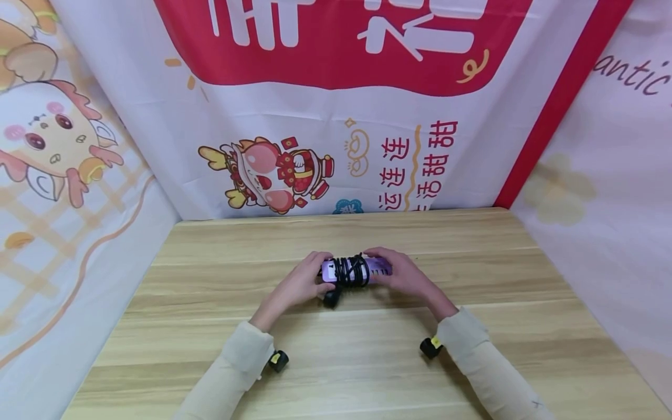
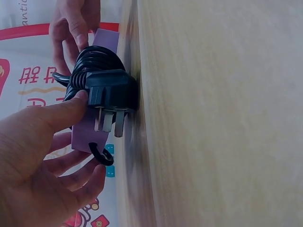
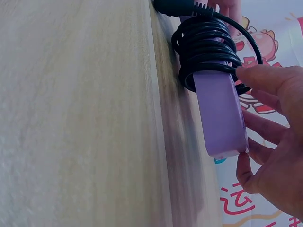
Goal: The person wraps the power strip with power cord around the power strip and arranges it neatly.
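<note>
A purple power strip (image 1: 381, 266) lies crosswise over the far half of the table, its black cord (image 1: 350, 272) wound in several loops round the middle. My left hand (image 1: 303, 281) grips the left end, thumb beside the plug and fingers round the far side. The three-pin plug (image 2: 111, 90) hangs on the near side, its metal prongs bare. At the left end a short loop of cord (image 2: 102, 155) comes out of the strip. My right hand (image 3: 279, 130) holds the right end, with the thumb against the cord coils and fingers behind. Whether the strip touches the table, I cannot tell.
The wood-grain table (image 1: 346, 361) stretches out on all sides of the hands. Behind its far edge hangs a white and red printed cloth (image 1: 336, 111). Printed cloths also border the left and right sides. A small black camera (image 1: 431, 347) sits at each wrist.
</note>
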